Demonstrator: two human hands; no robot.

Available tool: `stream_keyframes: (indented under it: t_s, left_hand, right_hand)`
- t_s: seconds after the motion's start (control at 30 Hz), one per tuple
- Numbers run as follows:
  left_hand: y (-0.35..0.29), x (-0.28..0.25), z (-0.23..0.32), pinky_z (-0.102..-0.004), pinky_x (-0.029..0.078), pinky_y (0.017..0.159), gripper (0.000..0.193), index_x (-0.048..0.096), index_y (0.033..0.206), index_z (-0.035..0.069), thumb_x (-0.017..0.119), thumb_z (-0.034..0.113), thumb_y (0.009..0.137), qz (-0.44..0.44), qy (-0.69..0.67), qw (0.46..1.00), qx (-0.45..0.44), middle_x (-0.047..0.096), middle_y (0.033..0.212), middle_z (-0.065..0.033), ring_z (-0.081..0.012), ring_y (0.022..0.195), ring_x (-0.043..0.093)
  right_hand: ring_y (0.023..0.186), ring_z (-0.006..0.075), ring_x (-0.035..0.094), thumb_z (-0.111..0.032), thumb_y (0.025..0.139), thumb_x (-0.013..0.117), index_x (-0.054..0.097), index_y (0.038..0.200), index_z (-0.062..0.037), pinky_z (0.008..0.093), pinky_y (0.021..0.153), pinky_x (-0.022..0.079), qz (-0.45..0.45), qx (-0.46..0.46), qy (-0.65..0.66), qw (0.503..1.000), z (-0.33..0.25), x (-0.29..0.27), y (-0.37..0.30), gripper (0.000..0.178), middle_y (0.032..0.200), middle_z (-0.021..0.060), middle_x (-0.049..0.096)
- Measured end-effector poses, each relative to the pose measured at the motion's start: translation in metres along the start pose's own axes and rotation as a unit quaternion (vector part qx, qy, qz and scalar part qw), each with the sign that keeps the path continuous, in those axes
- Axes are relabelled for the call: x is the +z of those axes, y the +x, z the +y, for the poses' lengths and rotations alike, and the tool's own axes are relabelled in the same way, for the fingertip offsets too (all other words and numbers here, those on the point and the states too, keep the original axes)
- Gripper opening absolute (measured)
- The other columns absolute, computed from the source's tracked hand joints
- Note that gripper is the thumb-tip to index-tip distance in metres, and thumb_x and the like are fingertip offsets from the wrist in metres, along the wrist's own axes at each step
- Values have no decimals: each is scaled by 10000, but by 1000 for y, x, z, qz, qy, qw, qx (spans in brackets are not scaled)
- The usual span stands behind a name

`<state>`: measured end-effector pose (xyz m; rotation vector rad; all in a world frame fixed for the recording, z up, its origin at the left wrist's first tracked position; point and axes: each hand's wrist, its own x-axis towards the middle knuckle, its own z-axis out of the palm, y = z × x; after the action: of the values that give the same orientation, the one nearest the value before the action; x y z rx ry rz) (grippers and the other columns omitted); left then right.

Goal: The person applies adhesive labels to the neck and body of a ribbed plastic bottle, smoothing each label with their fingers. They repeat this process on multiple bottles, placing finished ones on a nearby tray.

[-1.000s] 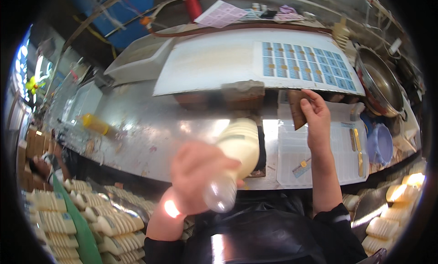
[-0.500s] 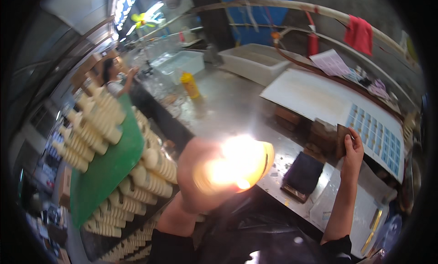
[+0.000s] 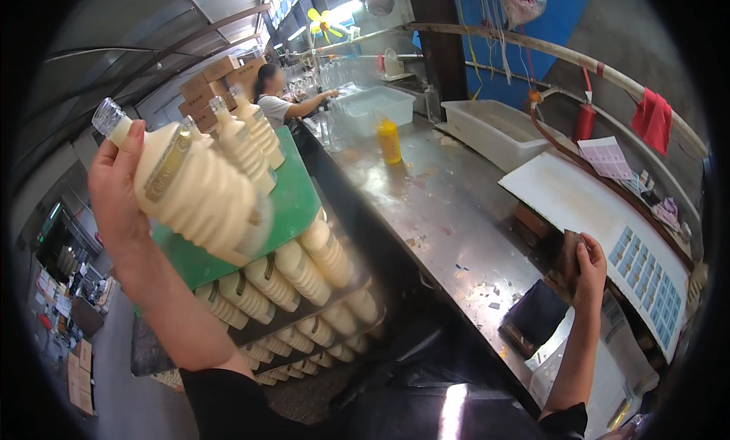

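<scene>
My left hand (image 3: 118, 189) is closed around the neck of a cream, ribbed bottle (image 3: 190, 189) with a clear threaded top and a gold-toned label. The bottle is tilted, its blurred base over a green board (image 3: 293, 187); whether the two touch, I cannot tell. Behind it, several similar bottles (image 3: 242, 139) stand upright on that board. On the right, my right hand (image 3: 591, 269) pinches a small flat brown piece (image 3: 570, 254) by its edge. Just below that piece lies a dark cloth-covered block (image 3: 536, 316) on the metal table (image 3: 456, 246).
More cream bottles (image 3: 304, 269) fill tiers under the green board. A yellow squeeze bottle (image 3: 388, 141) and white tubs (image 3: 498, 128) stand farther back. At right lies a white panel with a sheet of blue labels (image 3: 650, 276). A co-worker (image 3: 280, 101) works at the far end.
My left hand has swung from the middle, where glare covered what it held, to the left over the green board. My view has turned left. The right hand still holds the brown piece.
</scene>
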<state>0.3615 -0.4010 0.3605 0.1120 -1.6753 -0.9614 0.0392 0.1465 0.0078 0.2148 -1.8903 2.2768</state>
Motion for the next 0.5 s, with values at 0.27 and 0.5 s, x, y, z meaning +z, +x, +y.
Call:
stream_keyframes:
  t_s: [0.27, 0.5]
  left_hand:
    - [34, -62, -54, -342, 524, 771, 459, 776, 1041, 53, 768, 477, 864, 117, 486, 866, -22, 775, 914, -75, -187, 848, 723]
    - [55, -78, -114, -431, 538, 833, 530, 774, 1069, 102, 703, 585, 862, 131, 566, 811, -71, 774, 1026, -132, -343, 963, 729]
  right_hand:
    - [969, 109, 635, -184, 1032, 645, 611, 1325, -1, 252, 868, 519, 15, -5, -3, 1000, 1, -25, 13, 347, 1099, 52, 684]
    - [953, 113, 651, -194, 1024, 658, 592, 1350, 3, 255, 846, 531, 49, 16, -53, 997, 3, -39, 16, 386, 1067, 55, 691]
